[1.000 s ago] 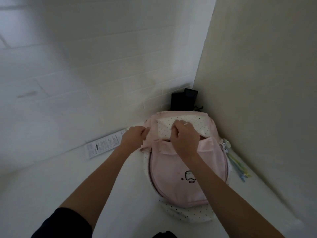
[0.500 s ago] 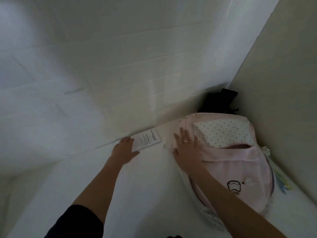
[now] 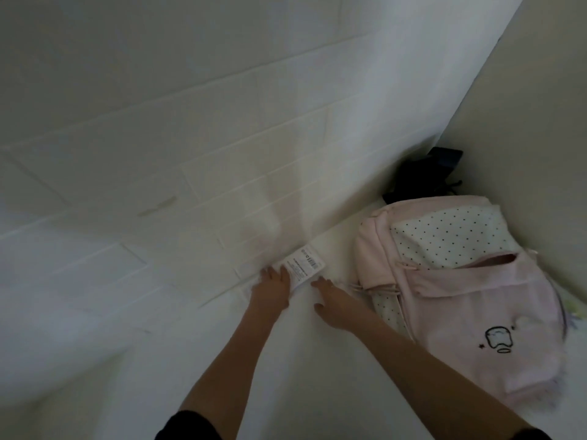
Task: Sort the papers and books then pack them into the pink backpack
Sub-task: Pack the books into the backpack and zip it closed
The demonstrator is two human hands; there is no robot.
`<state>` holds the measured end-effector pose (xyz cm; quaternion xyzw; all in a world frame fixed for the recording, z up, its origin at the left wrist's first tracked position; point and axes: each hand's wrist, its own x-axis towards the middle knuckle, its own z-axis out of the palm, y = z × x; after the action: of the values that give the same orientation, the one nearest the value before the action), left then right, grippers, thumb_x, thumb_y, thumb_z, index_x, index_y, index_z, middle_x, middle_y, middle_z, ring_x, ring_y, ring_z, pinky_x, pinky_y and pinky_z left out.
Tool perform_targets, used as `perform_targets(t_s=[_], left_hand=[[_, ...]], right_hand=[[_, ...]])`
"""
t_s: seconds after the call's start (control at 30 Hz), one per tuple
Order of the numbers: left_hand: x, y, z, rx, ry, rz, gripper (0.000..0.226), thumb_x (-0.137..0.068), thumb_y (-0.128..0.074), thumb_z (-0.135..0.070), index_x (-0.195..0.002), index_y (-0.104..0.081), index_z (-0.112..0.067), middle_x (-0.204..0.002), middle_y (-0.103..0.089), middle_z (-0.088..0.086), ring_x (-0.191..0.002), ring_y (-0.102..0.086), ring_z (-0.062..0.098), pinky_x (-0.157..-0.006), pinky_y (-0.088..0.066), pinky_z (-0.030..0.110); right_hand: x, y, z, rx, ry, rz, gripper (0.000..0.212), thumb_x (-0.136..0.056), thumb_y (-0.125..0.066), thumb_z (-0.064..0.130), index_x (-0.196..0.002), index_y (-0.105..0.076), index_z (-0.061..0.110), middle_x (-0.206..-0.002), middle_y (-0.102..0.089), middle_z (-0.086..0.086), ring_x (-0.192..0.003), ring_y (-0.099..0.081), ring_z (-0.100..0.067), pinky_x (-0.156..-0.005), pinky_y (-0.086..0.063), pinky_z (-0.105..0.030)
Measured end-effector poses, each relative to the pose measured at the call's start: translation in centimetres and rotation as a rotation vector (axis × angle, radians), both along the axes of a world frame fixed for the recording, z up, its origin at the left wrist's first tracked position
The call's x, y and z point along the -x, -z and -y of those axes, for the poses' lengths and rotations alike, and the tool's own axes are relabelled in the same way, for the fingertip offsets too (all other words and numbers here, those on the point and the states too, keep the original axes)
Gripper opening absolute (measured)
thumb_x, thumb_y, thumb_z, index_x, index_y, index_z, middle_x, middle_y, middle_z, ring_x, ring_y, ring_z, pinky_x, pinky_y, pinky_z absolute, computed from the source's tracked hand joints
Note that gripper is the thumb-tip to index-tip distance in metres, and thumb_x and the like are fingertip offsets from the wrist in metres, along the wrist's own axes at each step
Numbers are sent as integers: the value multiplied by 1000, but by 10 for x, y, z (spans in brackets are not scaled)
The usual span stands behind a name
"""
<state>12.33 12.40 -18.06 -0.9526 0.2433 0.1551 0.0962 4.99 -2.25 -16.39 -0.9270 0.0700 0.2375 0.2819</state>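
Surface: white table [image 3: 222, 360], tiled wall behind.
Left hand [image 3: 273, 289]: fingers flat on printed paper [image 3: 303, 269].
Right hand [image 3: 335, 304]: fingers relaxed (empty).
Pink backpack [image 3: 460, 309]: three o'clock.

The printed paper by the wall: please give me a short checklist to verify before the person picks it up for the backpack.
1. Left hand reaches the printed paper: ok, straight fingers rest at its near end.
2. Paper gripped: not ok, no finger curls round it.
3. Right hand free to help: ok, it is open on the white surface, beside the paper.
4. Pink backpack within reach: ok, it lies just right of the right hand.
5. Backpack opening ready: cannot tell; a gap shows under the dotted panel, its width unclear.
6. Other papers or books left: cannot tell, none are visible.
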Motion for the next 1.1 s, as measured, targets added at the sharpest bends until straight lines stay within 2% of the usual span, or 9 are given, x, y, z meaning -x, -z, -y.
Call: perform_targets(t_s=[0.07, 0.1, 0.23, 0.37, 0.5, 0.57, 0.7, 0.83, 1.1], left_hand=[[4, -27, -1, -33, 10, -6, 63, -53, -84, -31, -103, -68, 2, -81, -67, 22, -72, -68, 24, -51, -54, 25], [4, -36, -3, 4, 44, 92, 49, -46, -86, -30, -84, -72, -3, -63, -66, 10, -53, -65, 16, -42, -49, 20], [1, -52, 12, 338, -117, -40, 20, -95, -44, -15, -107, -53, -1, -103, -66, 15, -94, -65, 29, -76, -48, 33], [21, -80, 37, 813, -395, -476, 20, -87, -56, -22, -97, -66, -8, -91, -70, 9, -78, -68, 23, -58, -54, 28], [39, -103, 51, 904, -297, -792, 11, -76, -65, -25, -86, -70, -22, -85, -74, 1, -82, -71, 17, -62, -60, 27], [39, -103, 55, 1011, -349, -942, 14, -80, -64, -25, -90, -72, -19, -93, -75, 4, -85, -72, 18, -63, -58, 26], [38, -87, 73, 856, -235, -480, 35, -80, -61, -3, -114, -62, -8, -113, -66, 12, -94, -64, 22, -77, -49, 26], [53, -64, 111, 658, 45, -343, 48, -85, -63, -22, -127, -48, -4, -125, -52, 16, -112, -53, 30, -92, -44, 34], [51, -41, 143, 374, 89, 43, 55, -88, -50, -51, -126, -38, -13, -120, -50, 5, -105, -53, 22, -77, -49, 32]], right_hand=[[-4, -6, -4, -14, 35, -13, 56, -98, -43, 19, -148, -20, 6, -156, -23, -12, -142, -27, -21, -110, -19, -24], [-5, -10, -8, -35, 58, -19, 55, -99, -42, 21, -148, -20, 6, -155, -25, -12, -141, -30, -22, -109, -21, -24], [-7, -37, -23, -631, 409, -190, 65, -95, -45, 46, -150, -16, 28, -155, -26, -6, -139, -34, -27, -108, -34, -40], [9, -61, -12, -1187, 745, -236, 66, -86, -57, 53, -140, -18, 50, -147, -38, 1, -125, -49, -30, -86, -47, -57], [33, -76, 26, -984, 802, -28, 45, -95, -54, 29, -135, -43, 15, -104, -65, -11, -83, -62, -27, -64, -50, -35], [48, -85, 56, -853, 831, 68, 31, -96, -51, 18, -126, -50, 7, -101, -67, -12, -78, -65, -23, -60, -55, -32], [81, -112, 108, -657, 672, -162, 39, -92, -58, 19, -128, -49, 6, -104, -68, -9, -85, -68, -23, -67, -59, -34], [109, -117, 130, -77, 306, -413, 48, -86, -63, 37, -126, -56, 11, -120, -64, -7, -104, -65, -23, -92, -53, -35], [111, -114, 130, -161, 413, -220, 46, -86, -60, 32, -127, -55, 12, -123, -63, -9, -106, -63, -24, -95, -51, -37]])
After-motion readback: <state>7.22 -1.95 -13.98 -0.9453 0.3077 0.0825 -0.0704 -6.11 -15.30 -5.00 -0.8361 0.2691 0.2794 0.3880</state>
